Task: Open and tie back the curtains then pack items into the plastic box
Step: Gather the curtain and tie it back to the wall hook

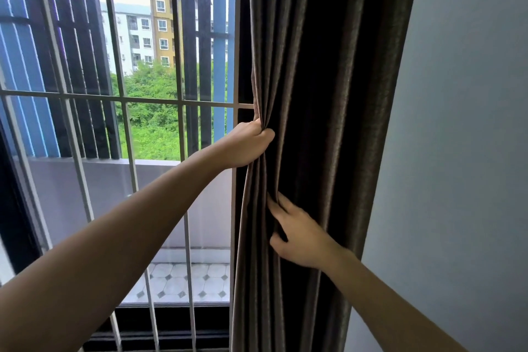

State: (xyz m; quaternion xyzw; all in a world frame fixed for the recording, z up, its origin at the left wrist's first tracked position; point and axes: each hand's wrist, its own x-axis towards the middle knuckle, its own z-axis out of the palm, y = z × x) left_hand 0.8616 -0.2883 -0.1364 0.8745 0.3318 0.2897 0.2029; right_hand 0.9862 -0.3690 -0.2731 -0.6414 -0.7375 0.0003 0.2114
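A dark brown curtain (323, 66) hangs gathered in folds at the right side of the window, against the wall. My left hand (245, 146) grips the curtain's left edge, bunching the cloth at mid-height. Lower down, my right hand (297, 234) reaches into the folds, its fingers curled around a pleat and partly hidden in the cloth. No tie-back and no plastic box are in view.
The window (148, 88) with its white metal grille (125, 100) fills the left half, showing a tiled balcony (185, 283), trees and buildings outside. A plain grey wall (463, 151) stands to the right of the curtain.
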